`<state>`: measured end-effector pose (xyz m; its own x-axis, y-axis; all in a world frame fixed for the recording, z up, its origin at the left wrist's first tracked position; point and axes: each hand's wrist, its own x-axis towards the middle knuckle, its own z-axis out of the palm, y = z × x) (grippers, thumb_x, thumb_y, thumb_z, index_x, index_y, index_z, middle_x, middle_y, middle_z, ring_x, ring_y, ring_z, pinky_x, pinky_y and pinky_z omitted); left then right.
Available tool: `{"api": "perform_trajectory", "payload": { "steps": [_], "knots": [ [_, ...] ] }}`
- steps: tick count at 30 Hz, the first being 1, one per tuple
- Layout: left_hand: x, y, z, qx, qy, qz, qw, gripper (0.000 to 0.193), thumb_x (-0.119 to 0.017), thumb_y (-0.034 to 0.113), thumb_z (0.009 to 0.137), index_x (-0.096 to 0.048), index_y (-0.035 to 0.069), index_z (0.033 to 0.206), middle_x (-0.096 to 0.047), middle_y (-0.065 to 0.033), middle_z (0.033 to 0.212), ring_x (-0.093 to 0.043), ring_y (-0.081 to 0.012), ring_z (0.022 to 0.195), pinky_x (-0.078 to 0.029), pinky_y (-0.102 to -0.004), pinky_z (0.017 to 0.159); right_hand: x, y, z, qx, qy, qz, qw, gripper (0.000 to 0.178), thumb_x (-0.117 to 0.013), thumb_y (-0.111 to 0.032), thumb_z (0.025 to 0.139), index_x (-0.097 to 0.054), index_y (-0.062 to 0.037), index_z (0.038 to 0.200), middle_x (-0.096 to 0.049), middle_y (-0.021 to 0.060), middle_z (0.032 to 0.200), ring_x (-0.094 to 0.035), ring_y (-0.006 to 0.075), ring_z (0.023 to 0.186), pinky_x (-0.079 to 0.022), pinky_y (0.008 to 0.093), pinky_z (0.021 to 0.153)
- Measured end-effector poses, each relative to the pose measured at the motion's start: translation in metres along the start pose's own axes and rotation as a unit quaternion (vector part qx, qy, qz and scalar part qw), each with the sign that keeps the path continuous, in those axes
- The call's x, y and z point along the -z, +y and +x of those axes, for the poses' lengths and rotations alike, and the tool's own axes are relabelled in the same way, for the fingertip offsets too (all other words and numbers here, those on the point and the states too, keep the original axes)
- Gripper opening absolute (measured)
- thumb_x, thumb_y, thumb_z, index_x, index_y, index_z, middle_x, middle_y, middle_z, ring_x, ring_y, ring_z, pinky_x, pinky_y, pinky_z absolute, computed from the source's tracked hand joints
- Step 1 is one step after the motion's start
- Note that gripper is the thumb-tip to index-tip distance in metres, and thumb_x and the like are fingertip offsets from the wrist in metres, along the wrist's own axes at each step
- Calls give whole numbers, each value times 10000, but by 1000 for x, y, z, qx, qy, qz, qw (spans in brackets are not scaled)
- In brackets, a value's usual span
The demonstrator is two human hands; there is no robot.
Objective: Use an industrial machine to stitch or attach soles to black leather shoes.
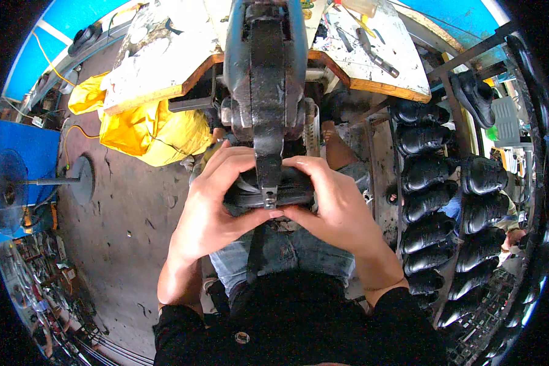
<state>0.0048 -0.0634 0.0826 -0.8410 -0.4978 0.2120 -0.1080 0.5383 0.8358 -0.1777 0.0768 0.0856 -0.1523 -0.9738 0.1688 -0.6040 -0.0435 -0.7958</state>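
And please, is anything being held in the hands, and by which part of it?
Yes, apparently a black shoe: the left hand grips its left end, the right hand its right end. Which end is the toe cannot be told.

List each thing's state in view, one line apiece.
Black shoe: gripped
Machine arm: tip over shoe
Left hand: closed on shoe's left end
Right hand: closed on shoe's right end
Worktable: top smudged
Yellow sack: creased
Fan: standing, spin unclear
Racked shoes: lined up
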Motion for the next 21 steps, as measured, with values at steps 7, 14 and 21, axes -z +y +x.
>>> {"api": "perform_trajectory", "payload": {
  "steps": [7, 14, 21],
  "knots": [
    [-22, -29, -23, 43, 57, -234, 970, 621, -899, -2, 648, -612, 25, 1198, -653, -110, 1219, -602, -262, 1167, -441, -393, 1033, -18, 35, -2, 54, 50, 52, 996, 817, -925, -135, 632, -531, -68, 1345, -610, 123, 1320, -588, 310, 1200, -483, 385, 991],
    [-59, -55, -37, 66, 100, -428, 896, 737, -931, 37, 645, -548, 35, 1275, -617, -118, 1295, -567, -220, 1233, -451, -381, 1060, -95, 154, -55, -108, 21, 364, 925, 1307, -969, -168, 560, -180, -70, 1597, -261, 104, 1628, -335, 276, 1466, -285, 412, 1209],
    [-83, -56, -24, -12, 117, -523, 844, 691, -896, 80, 706, -510, 55, 1279, -604, -181, 1360, -460, -369, 1408, -348, -477, 1162, -32, 178, -69, -77, 8, 353, 932, 1200, -924, -41, 612, -232, -57, 1593, -296, 106, 1625, -326, 248, 1479, -264, 396, 1215]
  ]
}}
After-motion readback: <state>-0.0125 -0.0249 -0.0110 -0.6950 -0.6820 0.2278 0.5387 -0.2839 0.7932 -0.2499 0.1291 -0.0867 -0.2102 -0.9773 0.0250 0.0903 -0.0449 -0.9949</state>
